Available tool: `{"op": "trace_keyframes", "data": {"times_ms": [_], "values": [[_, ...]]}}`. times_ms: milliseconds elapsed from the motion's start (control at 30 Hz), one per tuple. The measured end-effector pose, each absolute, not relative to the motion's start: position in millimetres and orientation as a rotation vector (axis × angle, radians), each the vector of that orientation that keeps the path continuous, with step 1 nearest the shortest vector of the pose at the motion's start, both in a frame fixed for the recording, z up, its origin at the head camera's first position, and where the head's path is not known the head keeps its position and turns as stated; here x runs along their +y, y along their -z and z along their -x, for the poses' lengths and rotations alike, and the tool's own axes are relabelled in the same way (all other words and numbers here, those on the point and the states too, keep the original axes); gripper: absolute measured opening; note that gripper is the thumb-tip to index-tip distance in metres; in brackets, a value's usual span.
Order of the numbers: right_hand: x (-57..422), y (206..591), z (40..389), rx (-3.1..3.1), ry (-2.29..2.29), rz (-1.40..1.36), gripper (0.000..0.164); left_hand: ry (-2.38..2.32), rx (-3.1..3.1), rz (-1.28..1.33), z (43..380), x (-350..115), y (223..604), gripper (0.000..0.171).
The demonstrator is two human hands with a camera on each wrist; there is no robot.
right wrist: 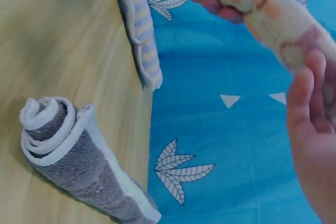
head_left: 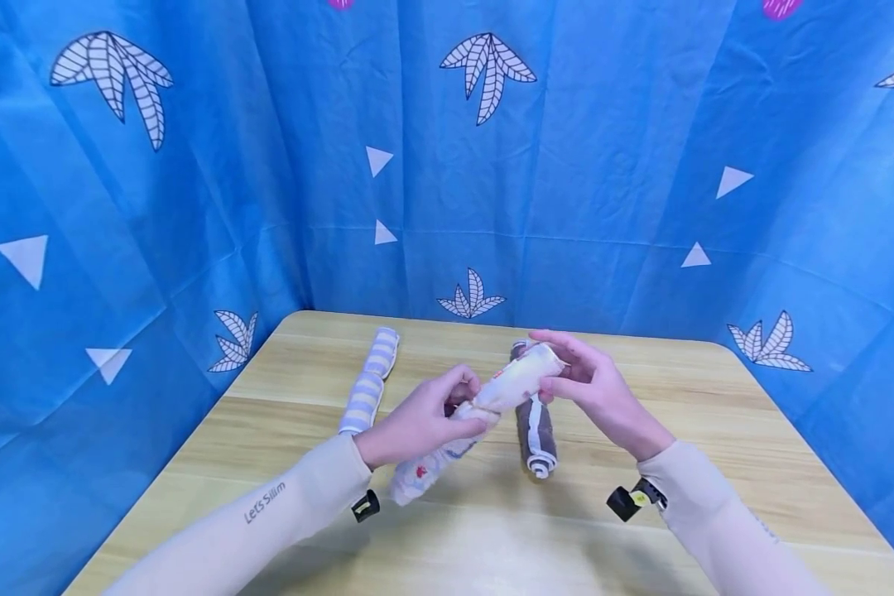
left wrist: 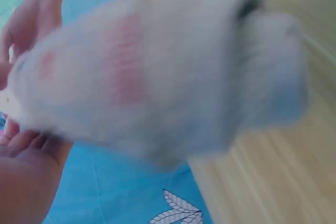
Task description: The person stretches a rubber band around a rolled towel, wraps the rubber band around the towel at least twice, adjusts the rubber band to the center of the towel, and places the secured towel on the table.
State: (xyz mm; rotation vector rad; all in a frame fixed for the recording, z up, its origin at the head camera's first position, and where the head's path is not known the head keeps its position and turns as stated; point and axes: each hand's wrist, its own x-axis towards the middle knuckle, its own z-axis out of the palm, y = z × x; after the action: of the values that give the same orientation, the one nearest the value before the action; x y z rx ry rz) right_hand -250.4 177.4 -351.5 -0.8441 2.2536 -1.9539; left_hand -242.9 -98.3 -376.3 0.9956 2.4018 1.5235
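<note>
A pale rolled towel (head_left: 517, 382) with red, orange and blue prints is held slanted above the table, its far end raised toward the right. My left hand (head_left: 425, 418) grips it around the middle, thumb on the near side. At the upper end, my right hand (head_left: 596, 393) holds the roll between thumb and fingers. In the left wrist view the towel (left wrist: 173, 72) is blurred and large, its loose lower end pointing toward the table. The right wrist view shows the towel (right wrist: 262, 3) with the left fingers curled under it.
A grey rolled towel (head_left: 538, 439) with white edging lies on the wooden table (head_left: 685, 513), behind and below the held roll. Left of it lies a blue-and-cream striped rolled towel (head_left: 368, 385). A blue patterned curtain (head_left: 603, 165) surrounds the table's back and sides.
</note>
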Motion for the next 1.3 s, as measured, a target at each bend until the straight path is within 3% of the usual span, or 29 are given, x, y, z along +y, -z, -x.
{"op": "trace_keyframes", "data": {"times_ms": [333,700,1100,1300], "values": [[169.9,352.4,246.6,2.413,1.930,0.800,0.035,-1.523,2.431,-0.999,236.7,-93.9,381.3,0.036],[160.5,352.3,245.7,2.519,2.085,0.666,0.030,-1.157,3.050,-1.375,228.3,-87.4,389.0,0.039],[152.4,357.4,248.6,2.597,2.046,0.468,0.029,-0.868,3.074,-1.303,228.8,-82.3,385.9,0.026],[151.0,358.4,251.6,2.605,2.030,0.398,0.026,-0.801,3.069,-1.353,231.9,-80.4,388.1,0.010]]}}
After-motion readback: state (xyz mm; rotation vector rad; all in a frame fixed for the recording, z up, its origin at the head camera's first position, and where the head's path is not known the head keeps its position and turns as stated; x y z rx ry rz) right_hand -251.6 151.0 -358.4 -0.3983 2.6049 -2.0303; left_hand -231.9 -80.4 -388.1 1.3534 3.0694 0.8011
